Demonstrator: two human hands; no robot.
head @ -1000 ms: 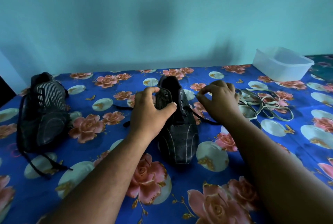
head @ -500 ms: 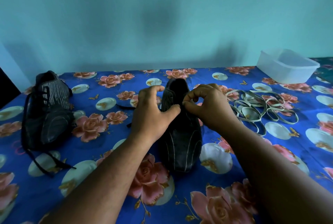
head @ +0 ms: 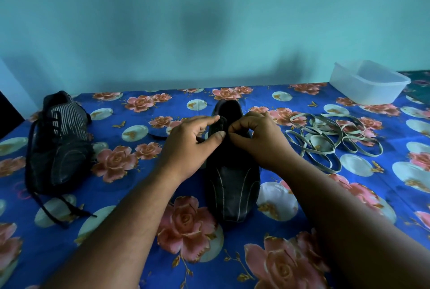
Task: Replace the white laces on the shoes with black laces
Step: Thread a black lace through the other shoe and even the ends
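A black shoe (head: 232,186) stands mid-table on the floral cloth (head: 325,207), toe toward the person. The left hand (head: 186,146) pinches its tongue between thumb and forefinger. The right hand (head: 258,139), touching the left, is pinched at the eyelets, probably on a black lace, though it is too dark to tell. A second shoe (head: 58,144), black-laced, lies left. White laces (head: 325,139) lie coiled right, near a tub (head: 367,82).
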